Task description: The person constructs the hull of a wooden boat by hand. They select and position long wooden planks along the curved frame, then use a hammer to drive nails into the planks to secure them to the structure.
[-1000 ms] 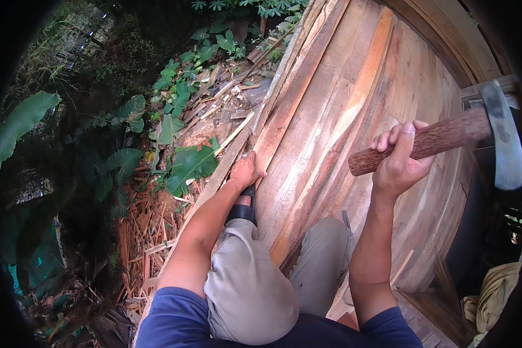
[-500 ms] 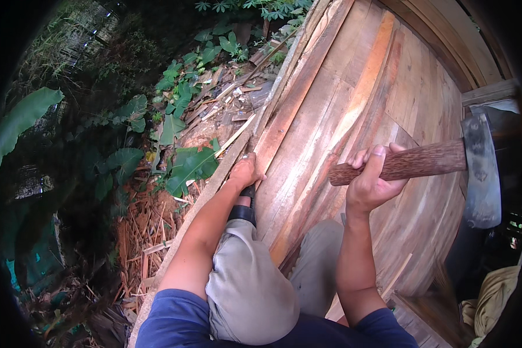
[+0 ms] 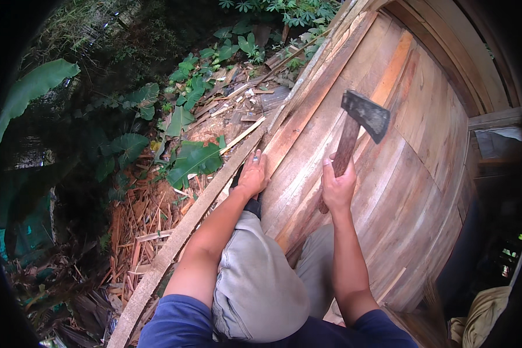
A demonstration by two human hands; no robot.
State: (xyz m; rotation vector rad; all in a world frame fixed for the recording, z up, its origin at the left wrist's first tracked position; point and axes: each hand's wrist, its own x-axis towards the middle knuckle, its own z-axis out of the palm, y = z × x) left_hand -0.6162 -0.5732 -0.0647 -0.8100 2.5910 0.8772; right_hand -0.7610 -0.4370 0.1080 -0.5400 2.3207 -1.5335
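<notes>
My right hand [image 3: 339, 184] is wrapped round the wooden handle of an axe [image 3: 347, 142], held up over the planked surface. The dark metal head is at the top, its wide edge turned to the right. My left hand [image 3: 253, 175], a ring on one finger, bends over the near end of a long reddish plank [image 3: 298, 127]. Its fingertips are partly hidden. Just below that hand, a dark-strapped foot is mostly covered by my arm and my raised knee in grey trousers.
The curved surface of fitted boards [image 3: 412, 191] spreads to the right. A narrow beam [image 3: 174, 246] runs along the left edge. Beyond it lie wood scraps [image 3: 136, 232] and leafy plants [image 3: 194, 165] on lower ground. Tan cloth [image 3: 484, 313] hangs at the lower right.
The axe has swung from the far right toward the middle, its head turning upward. My right hand has moved left and now grips the handle with its back up. My left hand has shifted slightly right.
</notes>
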